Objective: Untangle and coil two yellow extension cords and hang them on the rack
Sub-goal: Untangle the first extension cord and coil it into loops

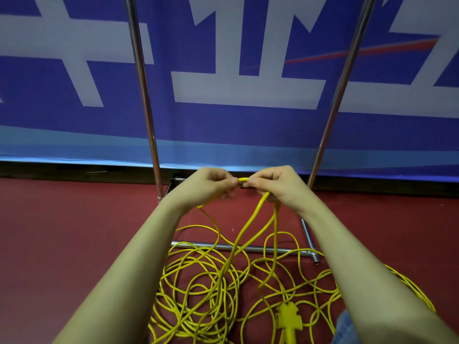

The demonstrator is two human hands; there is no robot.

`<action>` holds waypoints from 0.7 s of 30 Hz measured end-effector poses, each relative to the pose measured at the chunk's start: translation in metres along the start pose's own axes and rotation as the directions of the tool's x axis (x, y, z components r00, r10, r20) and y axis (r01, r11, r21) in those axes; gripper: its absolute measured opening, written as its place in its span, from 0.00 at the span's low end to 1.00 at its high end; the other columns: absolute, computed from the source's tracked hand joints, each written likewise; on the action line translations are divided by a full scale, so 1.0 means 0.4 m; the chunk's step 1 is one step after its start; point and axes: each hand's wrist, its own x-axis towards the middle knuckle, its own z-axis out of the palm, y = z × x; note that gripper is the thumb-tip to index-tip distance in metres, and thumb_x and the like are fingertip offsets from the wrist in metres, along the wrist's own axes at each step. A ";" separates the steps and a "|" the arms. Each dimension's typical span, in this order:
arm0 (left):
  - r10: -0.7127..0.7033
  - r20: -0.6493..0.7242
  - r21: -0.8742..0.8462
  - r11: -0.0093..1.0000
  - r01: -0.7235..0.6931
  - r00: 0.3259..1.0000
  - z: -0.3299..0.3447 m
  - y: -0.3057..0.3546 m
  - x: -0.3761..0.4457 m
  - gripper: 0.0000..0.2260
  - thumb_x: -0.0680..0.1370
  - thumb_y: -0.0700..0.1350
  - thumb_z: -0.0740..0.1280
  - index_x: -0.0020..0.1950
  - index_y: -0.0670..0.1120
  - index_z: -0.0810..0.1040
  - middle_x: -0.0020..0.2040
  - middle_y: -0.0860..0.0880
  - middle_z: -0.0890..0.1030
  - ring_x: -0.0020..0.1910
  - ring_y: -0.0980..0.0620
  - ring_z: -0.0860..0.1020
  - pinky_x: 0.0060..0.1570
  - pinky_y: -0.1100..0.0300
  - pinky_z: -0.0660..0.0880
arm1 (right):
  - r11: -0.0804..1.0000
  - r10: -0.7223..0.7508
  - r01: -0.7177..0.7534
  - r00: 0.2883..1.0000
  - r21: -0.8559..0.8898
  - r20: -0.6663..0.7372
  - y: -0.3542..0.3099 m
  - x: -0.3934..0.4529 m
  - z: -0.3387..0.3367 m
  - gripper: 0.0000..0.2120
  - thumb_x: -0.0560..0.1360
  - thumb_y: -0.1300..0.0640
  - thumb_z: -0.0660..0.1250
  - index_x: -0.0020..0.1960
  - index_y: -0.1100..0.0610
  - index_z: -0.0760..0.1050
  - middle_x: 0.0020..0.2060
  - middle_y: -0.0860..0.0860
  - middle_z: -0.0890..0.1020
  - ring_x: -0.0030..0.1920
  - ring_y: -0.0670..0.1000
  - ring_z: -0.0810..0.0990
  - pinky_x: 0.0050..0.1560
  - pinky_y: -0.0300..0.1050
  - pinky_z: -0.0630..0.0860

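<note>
A tangled heap of yellow extension cord (211, 289) lies on the red floor below my arms. My left hand (210, 186) and my right hand (273, 184) are raised side by side, each pinching the same short arc of yellow cord between them. Two or three strands hang from my hands down into the heap. A yellow multi-outlet socket end (289, 317) lies at the bottom of the heap. The rack's two chrome uprights (144, 95) rise just behind my hands, and its base bar (248, 248) crosses the floor under the cords.
A blue and white banner (248, 90) hangs close behind the rack. The rack's right foot tube (309, 240) ends near my right forearm. Blue denim (345, 326) shows at the lower right. Red floor (62, 232) extends to the left.
</note>
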 end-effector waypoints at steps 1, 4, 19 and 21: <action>-0.009 0.004 -0.103 0.995 0.009 1.000 0.001 0.000 0.002 0.10 0.80 0.44 0.64 0.40 0.44 0.78 0.30 0.53 0.77 0.25 0.59 0.72 0.29 0.69 0.67 | 1.000 -0.003 0.003 1.000 0.030 -0.004 0.000 0.002 -0.001 0.07 0.76 0.62 0.67 0.43 0.60 0.83 0.23 0.48 0.69 0.24 0.46 0.62 0.26 0.37 0.57; -0.034 -0.015 -0.349 0.937 0.026 0.999 0.003 0.007 0.008 0.10 0.81 0.41 0.63 0.39 0.41 0.75 0.25 0.55 0.74 0.20 0.59 0.63 0.21 0.69 0.60 | 0.994 0.018 -0.021 0.999 0.104 0.032 0.013 0.007 -0.003 0.07 0.76 0.63 0.66 0.41 0.60 0.81 0.24 0.48 0.72 0.25 0.44 0.66 0.27 0.34 0.63; 0.037 -0.178 -0.734 0.661 -0.157 0.983 -0.032 0.048 0.031 0.08 0.77 0.46 0.62 0.42 0.42 0.74 0.26 0.55 0.69 0.21 0.60 0.63 0.21 0.69 0.56 | 0.998 0.056 -0.055 0.992 -0.015 0.109 0.127 0.020 -0.046 0.05 0.75 0.64 0.67 0.43 0.61 0.81 0.34 0.49 0.84 0.40 0.44 0.82 0.51 0.33 0.74; -0.095 -0.172 -0.639 0.768 -0.037 0.980 -0.045 0.028 0.035 0.10 0.80 0.46 0.62 0.41 0.43 0.76 0.26 0.53 0.71 0.22 0.57 0.66 0.22 0.66 0.60 | 0.997 0.059 -0.063 0.994 0.038 0.089 0.125 0.015 -0.049 0.08 0.77 0.64 0.65 0.42 0.61 0.80 0.32 0.51 0.83 0.38 0.47 0.83 0.48 0.35 0.76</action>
